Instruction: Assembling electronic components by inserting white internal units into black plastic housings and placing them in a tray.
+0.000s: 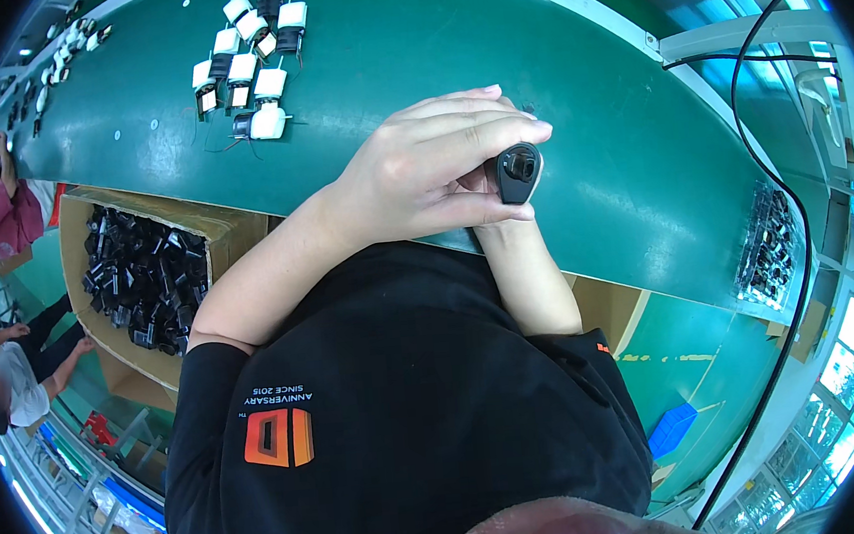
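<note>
My left hand (429, 161) reaches in from the left over the green table. Its fingers and thumb close around a black part (519, 172) with a rounded, oval end and a recess in it. The rest of the part is hidden by the hand. My right hand (515, 232) is right behind and below it. Only its wrist side shows clearly; its fingers are hidden, so I cannot tell whether they also grip the part.
Several white-and-black pieces with thin wires (262, 123) lie at the far left of the green table (618, 141). A cardboard box (228, 245) of black plastic parts stands left. A tray of small parts (766, 245) sits right, beside a hanging black cable (803, 227). Other people work at far left.
</note>
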### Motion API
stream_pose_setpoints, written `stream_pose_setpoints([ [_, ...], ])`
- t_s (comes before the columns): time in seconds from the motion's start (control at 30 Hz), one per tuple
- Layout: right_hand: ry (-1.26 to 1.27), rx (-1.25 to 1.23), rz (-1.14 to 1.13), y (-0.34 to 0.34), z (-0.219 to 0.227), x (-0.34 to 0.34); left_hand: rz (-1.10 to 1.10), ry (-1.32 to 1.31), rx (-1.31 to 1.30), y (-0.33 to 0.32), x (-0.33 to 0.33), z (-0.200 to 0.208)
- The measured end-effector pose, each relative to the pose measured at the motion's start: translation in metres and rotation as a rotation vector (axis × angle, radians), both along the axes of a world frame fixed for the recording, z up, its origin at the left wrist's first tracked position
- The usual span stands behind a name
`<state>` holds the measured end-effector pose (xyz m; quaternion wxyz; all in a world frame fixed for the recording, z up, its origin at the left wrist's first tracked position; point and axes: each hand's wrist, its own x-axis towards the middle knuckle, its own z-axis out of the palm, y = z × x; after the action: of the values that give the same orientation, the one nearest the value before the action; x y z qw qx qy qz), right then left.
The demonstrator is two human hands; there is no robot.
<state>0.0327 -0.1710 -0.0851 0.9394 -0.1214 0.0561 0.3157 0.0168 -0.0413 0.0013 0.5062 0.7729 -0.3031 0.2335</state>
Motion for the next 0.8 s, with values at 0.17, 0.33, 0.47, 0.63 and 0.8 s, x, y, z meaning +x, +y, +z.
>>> stream_pose_setpoints([
  [0.17,-0.290,0.122,-0.002,0.000,-0.008,0.004,-0.007,-0.005,-0.006,0.000,0.002,0.001],
  [0.33,0.312,-0.154,-0.034,-0.001,0.025,-0.001,0.011,0.003,0.008,0.004,0.003,0.001],
  [0.47,-0.017,0.028,-0.050,-0.002,0.020,0.001,-0.027,0.040,0.042,0.010,0.002,-0.001],
  [0.63,-0.533,-0.145,-0.152,-0.015,0.020,0.006,0.054,0.088,0.103,0.018,-0.001,-0.010],
  [0.8,-0.808,-0.657,-0.264,-0.035,0.037,0.007,-0.011,-0.039,0.160,0.026,0.004,-0.002],
])
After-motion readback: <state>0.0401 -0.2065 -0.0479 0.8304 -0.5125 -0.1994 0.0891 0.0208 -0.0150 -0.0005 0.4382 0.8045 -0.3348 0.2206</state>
